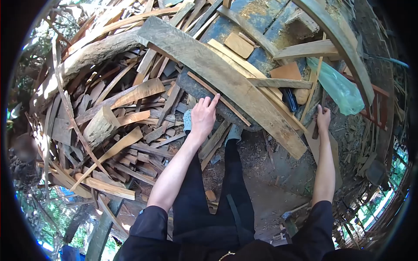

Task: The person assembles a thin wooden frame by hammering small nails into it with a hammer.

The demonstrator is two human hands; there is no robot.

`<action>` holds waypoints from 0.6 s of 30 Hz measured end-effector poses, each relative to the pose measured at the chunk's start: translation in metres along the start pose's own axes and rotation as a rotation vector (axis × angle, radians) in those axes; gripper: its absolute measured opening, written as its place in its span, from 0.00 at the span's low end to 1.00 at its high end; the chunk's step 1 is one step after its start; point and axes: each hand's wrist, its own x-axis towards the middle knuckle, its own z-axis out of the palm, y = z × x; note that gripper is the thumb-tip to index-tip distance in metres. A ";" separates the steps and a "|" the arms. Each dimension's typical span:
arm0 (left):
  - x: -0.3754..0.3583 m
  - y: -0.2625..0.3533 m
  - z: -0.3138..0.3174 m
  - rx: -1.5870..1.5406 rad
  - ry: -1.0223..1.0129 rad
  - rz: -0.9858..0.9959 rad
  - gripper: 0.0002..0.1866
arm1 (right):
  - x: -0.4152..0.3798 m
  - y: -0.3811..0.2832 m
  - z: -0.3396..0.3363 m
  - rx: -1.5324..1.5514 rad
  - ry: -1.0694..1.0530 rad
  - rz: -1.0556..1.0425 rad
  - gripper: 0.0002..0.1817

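Head view: left hand (203, 116) spread on one dark plank (204, 93), right hand (323, 119) clamped on one stick (316, 114).

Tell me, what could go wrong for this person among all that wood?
The left hand rests bare on a rough dark plank beside a long pale beam lying on it; splinters or a pinch seem possible if the beam slides. The right hand grips a thin stick near a green plastic bag. Loose offcuts pile beside the feet, so tripping looks likely.
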 end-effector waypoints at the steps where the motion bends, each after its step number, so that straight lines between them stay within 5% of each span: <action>1: 0.000 0.002 -0.001 0.001 -0.001 -0.004 0.29 | -0.001 0.000 -0.001 0.102 0.047 -0.037 0.26; 3: -0.001 0.006 -0.004 -0.024 0.020 -0.057 0.12 | -0.008 -0.009 -0.013 0.116 0.053 -0.019 0.26; 10: 0.000 0.002 -0.003 0.004 0.023 -0.054 0.14 | -0.061 -0.033 -0.038 0.498 0.162 0.001 0.19; 12: 0.004 -0.001 -0.004 0.103 -0.052 0.012 0.22 | -0.099 -0.045 -0.049 0.699 0.152 0.040 0.15; 18: 0.020 -0.003 -0.006 0.146 -0.151 0.029 0.16 | -0.255 -0.091 -0.041 0.703 0.108 0.289 0.15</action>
